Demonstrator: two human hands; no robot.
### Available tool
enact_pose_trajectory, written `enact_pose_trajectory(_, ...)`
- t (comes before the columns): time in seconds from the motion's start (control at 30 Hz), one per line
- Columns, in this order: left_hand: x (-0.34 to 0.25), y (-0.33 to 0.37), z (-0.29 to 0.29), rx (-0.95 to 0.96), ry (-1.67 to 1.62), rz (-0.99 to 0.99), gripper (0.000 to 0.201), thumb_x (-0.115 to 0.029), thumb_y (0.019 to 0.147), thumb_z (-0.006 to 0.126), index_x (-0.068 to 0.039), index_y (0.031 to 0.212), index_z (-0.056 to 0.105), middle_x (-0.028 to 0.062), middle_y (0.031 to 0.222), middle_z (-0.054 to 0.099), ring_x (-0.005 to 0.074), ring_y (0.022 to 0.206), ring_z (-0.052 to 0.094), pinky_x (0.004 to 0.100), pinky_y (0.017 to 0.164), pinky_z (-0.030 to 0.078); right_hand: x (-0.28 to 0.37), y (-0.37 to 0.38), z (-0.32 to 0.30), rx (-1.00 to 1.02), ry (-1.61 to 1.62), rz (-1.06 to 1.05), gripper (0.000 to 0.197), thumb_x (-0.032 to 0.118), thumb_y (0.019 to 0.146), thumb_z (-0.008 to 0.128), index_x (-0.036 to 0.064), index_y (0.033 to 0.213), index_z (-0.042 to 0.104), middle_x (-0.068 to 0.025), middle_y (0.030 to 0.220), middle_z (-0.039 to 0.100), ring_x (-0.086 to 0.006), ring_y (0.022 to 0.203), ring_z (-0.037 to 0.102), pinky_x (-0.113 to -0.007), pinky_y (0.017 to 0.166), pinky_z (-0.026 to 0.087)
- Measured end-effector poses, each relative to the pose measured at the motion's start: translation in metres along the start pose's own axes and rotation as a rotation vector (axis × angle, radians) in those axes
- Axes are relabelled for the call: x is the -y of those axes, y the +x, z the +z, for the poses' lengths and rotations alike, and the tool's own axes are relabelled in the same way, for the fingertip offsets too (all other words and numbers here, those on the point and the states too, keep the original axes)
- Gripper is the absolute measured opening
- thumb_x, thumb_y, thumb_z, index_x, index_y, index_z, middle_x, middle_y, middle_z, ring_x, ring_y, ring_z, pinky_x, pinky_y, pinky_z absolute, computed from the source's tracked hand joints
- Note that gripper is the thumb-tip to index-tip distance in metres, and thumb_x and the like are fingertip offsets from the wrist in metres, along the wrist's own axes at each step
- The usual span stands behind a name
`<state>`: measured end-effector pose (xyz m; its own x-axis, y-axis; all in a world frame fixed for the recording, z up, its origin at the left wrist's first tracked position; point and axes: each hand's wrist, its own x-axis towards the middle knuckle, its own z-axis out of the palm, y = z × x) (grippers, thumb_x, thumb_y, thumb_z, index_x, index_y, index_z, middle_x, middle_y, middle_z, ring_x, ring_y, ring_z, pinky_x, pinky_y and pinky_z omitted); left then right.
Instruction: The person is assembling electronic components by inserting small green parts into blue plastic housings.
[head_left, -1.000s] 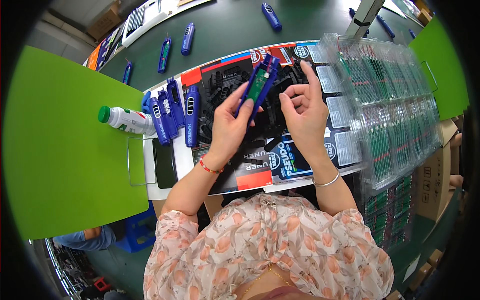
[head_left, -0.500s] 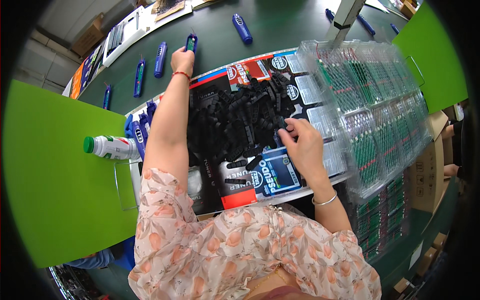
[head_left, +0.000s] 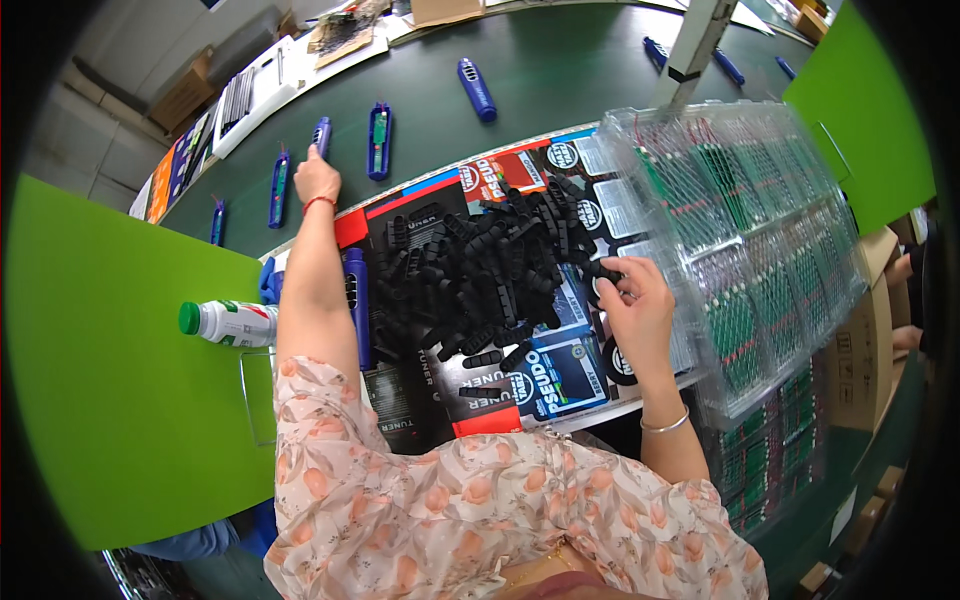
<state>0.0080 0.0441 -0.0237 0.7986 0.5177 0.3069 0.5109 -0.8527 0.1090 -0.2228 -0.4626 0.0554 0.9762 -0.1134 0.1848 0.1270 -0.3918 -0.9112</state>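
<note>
My left hand point(head_left: 318, 182) is stretched to the far left, its fingers closed on the near end of a closed blue plastic casing point(head_left: 322, 134). Right of it lies an open blue casing point(head_left: 378, 142) with a green circuit board inside. Thumb and fingers of my right hand point(head_left: 637, 300) pinch a small black ribbed piece point(head_left: 598, 270) at the right edge of a heap of similar black pieces point(head_left: 490, 250). Another blue casing point(head_left: 357, 310) lies beside my left forearm, partly hidden by it.
Clear plastic trays point(head_left: 740, 250) of green circuit boards stand at the right. Green panels point(head_left: 120, 370) flank the workspace. A white bottle with a green cap point(head_left: 230, 322) lies at the left. More blue casings point(head_left: 477, 90) rest on the dark green surface. A metal post point(head_left: 690, 55) rises behind.
My left hand has let go of the open casing with the board and moved left to a closed one. My right hand has shifted slightly right, with a black piece now visible in its fingers.
</note>
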Motion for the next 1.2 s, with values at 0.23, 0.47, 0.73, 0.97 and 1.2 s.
enact_pose_trajectory(0.23, -0.036, -0.058, -0.069, 0.292, -1.489, -0.121, 0.061, -0.008, 0.093, 0.051, -0.008, 0.149, 0.027, 0.0188, 0.102, 0.064, 0.0244, 0.086, 0.067, 0.0335, 0.073, 0.056, 0.005, 0.007, 0.0, 0.034, 0.345, 0.201, 0.024, 0.009, 0.086, 0.07, -0.0057, 0.106, 0.067, -0.0108, 0.08, 0.071, -0.0121, 0.07, 0.069, -0.024, 0.062, 0.055)
enact_pose_trajectory(0.47, -0.086, -0.261, -0.187, 1.096, -1.854, -0.281, 0.046, -0.028, 0.103, 0.041, -0.01, 0.145, 0.035, 0.0114, 0.096, 0.061, 0.011, 0.066, 0.055, 0.0208, 0.05, 0.041, 0.037, 0.013, 0.01, 0.126, 0.366, 0.111, 0.022, 0.02, 0.089, 0.069, -0.0019, 0.091, 0.071, -0.0053, 0.072, 0.068, -0.0095, 0.062, 0.065, -0.021, 0.054, 0.05)
enact_pose_trajectory(0.73, -0.103, -0.336, -0.192, 1.14, -1.843, -0.176, 0.049, -0.032, 0.105, 0.039, -0.009, 0.148, 0.033, 0.0069, 0.091, 0.059, 0.0076, 0.061, 0.047, 0.0195, 0.049, 0.037, 0.061, 0.016, 0.025, 0.272, -0.092, -0.269, 0.023, 0.02, 0.083, 0.073, -0.0019, 0.08, 0.068, -0.0104, 0.064, 0.059, -0.0204, 0.055, 0.058, -0.033, 0.052, 0.043)
enact_pose_trajectory(0.97, -0.107, -0.344, -0.195, 1.148, -1.865, -0.112, 0.047, -0.032, 0.105, 0.038, -0.01, 0.147, 0.037, 0.0062, 0.092, 0.061, 0.0056, 0.061, 0.046, 0.0186, 0.049, 0.037, 0.052, 0.016, 0.032, 0.206, -0.202, -0.419, 0.024, 0.024, 0.08, 0.075, 0.0009, 0.076, 0.067, -0.0096, 0.063, 0.057, -0.0241, 0.056, 0.057, -0.036, 0.052, 0.044)
enact_pose_trajectory(1.2, -0.104, -0.348, -0.188, 1.163, -1.891, -0.105, 0.048, -0.032, 0.106, 0.036, -0.01, 0.147, 0.034, 0.009, 0.093, 0.06, 0.0074, 0.058, 0.046, 0.0197, 0.048, 0.038, 0.053, 0.0, 0.041, 0.072, -0.123, -0.331, 0.018, 0.019, 0.075, 0.078, 0.0052, 0.079, 0.066, -0.0055, 0.068, 0.058, -0.0211, 0.056, 0.059, -0.033, 0.051, 0.045)
